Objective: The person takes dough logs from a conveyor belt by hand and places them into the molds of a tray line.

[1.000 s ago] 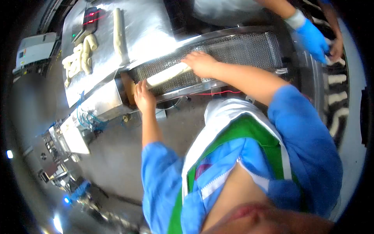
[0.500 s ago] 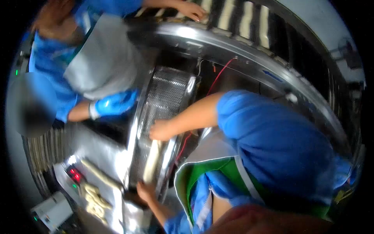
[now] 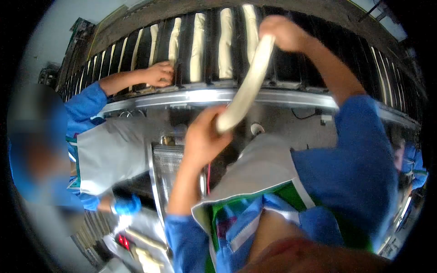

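Observation:
A long pale strip of dough [image 3: 249, 84] hangs stretched between my two hands, slanting and slightly bowed. My left hand [image 3: 207, 139] is closed around its lower end, over the near metal rail. My right hand [image 3: 284, 34] grips the upper end, above the dark grooved conveyor [image 3: 314, 68]. Just left of the held strip, several dough strips [image 3: 225, 43] lie side by side in the conveyor's grooves. Part of one strip is hidden behind the held dough and my right hand.
A shiny metal rail [image 3: 205, 96] edges the conveyor. To the left, a co-worker's bare hand [image 3: 159, 74] rests at the conveyor edge; their blue-gloved hand [image 3: 126, 204] is near a metal table. A mesh-surfaced belt [image 3: 168, 159] stands below my left hand. More dough [image 3: 146, 260] lies lower left.
Both hands have lifted the dough strip off the mesh belt and carried it up over the conveyor edge. The view has swung toward the conveyor.

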Motion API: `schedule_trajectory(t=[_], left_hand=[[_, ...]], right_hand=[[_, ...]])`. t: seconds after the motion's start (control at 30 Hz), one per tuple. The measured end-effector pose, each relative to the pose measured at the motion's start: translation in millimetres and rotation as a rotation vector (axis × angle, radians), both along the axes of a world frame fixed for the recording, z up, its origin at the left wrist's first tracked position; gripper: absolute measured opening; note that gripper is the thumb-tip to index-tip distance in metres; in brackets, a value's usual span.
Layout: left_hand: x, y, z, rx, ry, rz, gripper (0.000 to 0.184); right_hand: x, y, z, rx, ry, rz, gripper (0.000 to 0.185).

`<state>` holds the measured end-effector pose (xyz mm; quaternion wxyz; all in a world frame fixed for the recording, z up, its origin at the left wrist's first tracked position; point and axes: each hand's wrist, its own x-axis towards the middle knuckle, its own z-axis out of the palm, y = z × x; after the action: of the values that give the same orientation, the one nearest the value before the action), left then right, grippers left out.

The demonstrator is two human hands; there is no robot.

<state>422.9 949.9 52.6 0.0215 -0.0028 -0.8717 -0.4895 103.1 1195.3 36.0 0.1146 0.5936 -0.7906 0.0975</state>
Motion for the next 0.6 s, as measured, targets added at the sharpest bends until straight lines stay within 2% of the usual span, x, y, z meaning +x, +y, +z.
schedule_trajectory(t=[0.07,0.1,0.13,0.2,0.23,0.27,0.3,0.33,0.47,0.53,0.6], left_hand=[[-63,53,11,0.042,0.035,-0.035,0.050],[-88,76,1,0.085,0.089,-0.074,0.047],[-108,92,-10,0.127,0.139,-0.113,0.045],[-129,106,-11,0.000,-0.131,-0.226,0.039],[-135,107,-26,-0.121,-0.041,-0.223,0.033],[-137,104,-42,-0.123,-0.049,-0.225,0.033],[-136,95,-59,-0.200,0.002,-0.174,0.033],[-136,88,-71,-0.278,0.052,-0.122,0.032],[-150,81,-89,-0.302,-0.045,-0.050,0.031],[-171,88,-103,-0.376,0.129,0.081,0.026],[-189,100,-107,-0.384,0.100,0.077,0.028]], right_hand=[[-41,16,5,-0.186,0.391,-0.133,0.035],[-68,28,2,-0.035,0.479,-0.296,0.038],[-76,33,-7,-0.040,0.471,-0.299,0.038],[-80,31,-22,-0.175,-0.106,-0.613,0.046],[-77,31,-42,-0.045,-0.219,-0.679,0.051],[-64,30,-56,0.085,-0.328,-0.740,0.055],[-51,31,-68,0.174,-0.425,-0.709,0.058],[-34,31,-83,0.201,-0.556,-0.782,0.058],[7,16,-89,0.161,-0.474,-0.893,0.061],[4,5,-91,0.226,-0.534,-0.949,0.065],[7,3,-98,0.024,-0.593,-1.046,0.071]])
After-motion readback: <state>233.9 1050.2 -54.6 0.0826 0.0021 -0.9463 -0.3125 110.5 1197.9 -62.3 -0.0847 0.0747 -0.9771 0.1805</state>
